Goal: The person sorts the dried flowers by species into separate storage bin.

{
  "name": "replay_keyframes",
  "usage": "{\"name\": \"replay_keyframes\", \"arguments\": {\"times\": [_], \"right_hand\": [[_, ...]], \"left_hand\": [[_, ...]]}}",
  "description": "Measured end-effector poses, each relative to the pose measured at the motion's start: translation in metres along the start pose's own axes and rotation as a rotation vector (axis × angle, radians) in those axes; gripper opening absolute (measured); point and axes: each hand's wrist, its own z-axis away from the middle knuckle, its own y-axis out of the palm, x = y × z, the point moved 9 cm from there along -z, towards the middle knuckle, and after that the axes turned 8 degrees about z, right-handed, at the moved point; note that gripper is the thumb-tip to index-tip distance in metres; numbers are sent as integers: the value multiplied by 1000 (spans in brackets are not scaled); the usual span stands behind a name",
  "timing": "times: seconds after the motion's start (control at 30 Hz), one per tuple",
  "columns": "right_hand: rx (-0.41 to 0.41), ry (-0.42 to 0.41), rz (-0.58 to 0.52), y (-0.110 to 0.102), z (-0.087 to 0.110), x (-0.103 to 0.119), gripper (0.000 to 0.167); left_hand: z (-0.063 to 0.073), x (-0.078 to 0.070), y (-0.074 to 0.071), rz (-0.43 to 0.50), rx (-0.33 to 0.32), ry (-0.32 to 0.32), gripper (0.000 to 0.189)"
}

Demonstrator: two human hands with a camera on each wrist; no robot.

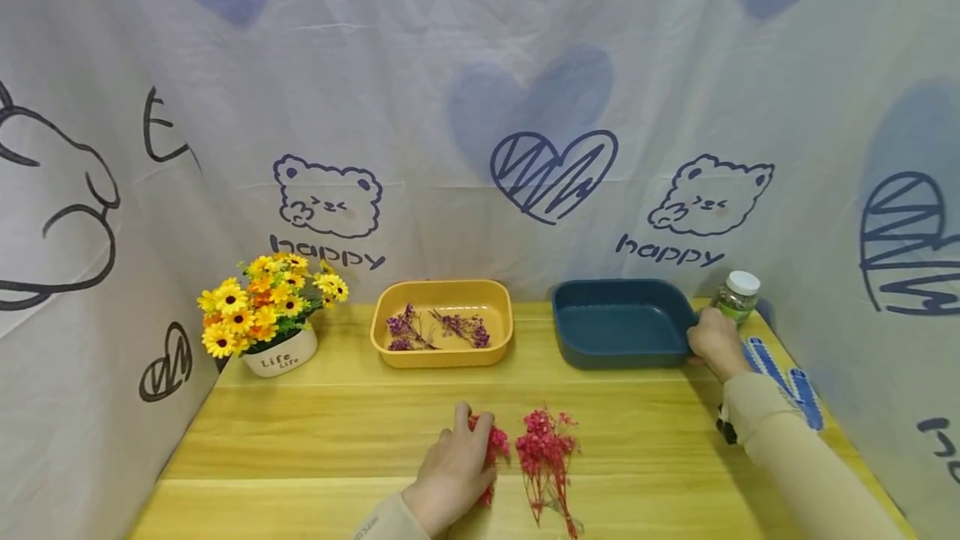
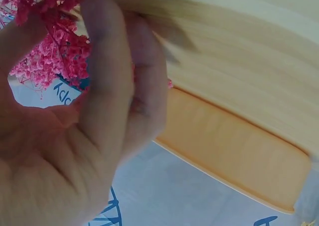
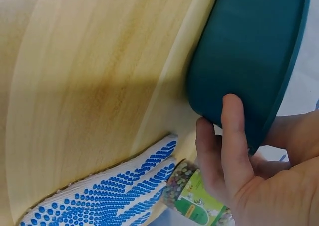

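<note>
Near the front middle of the table, my left hand [image 1: 455,465] curls over a bunch of pink dried flowers [image 1: 497,442]. The left wrist view shows pink blooms [image 2: 55,56] between the thumb and fingers; the fingers partly hide them. Just right of this hand lies a second pink bunch [image 1: 546,444], its red stems toward the front edge. My right hand [image 1: 717,344] grips the right end of a dark blue tray [image 1: 622,357]. In the right wrist view, fingers [image 3: 233,121] press the tray's outer wall [image 3: 234,61], with the thumb side over its rim.
A yellow tray [image 1: 442,359] holds several purple dried sprigs [image 1: 465,327]. At the back left stands a white pot [image 1: 281,355] of yellow flowers [image 1: 258,298]. A white-capped jar [image 1: 738,294] and a blue-dotted white glove [image 1: 783,382] sit close by the right hand. Patterned cloth [image 1: 442,215] hangs behind.
</note>
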Motion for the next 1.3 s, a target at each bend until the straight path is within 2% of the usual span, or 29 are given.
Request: {"name": "replay_keyframes", "arguments": {"times": [0.13, 0.27, 0.43, 0.6, 0.77, 0.93, 1.1, 1.3], "right_hand": [[23, 46, -151, 1, 0, -6, 24], [84, 123, -343, 8, -1, -16, 32], [149, 176, -451, 14, 1, -20, 42], [185, 216, -470, 17, 2, -21, 47], [193, 239, -512, 15, 6, -19, 47], [216, 218, -531, 16, 8, -16, 49], [211, 202, -529, 15, 10, -14, 47], [206, 197, -524, 13, 13, -12, 45]], "left_hand": [[0, -3, -2, -5, -33, 32, 47], [0, -4, -2, 10, -19, 42, 43], [-2, -8, -10, 34, -22, 86, 29], [-7, -17, -32, 93, -43, 110, 31], [-17, -33, -63, 137, -119, 143, 34], [-37, -47, -82, 226, -112, 134, 36], [-66, -64, -95, 297, -105, 139, 39], [-95, -77, -104, 381, -146, 150, 46]]}}
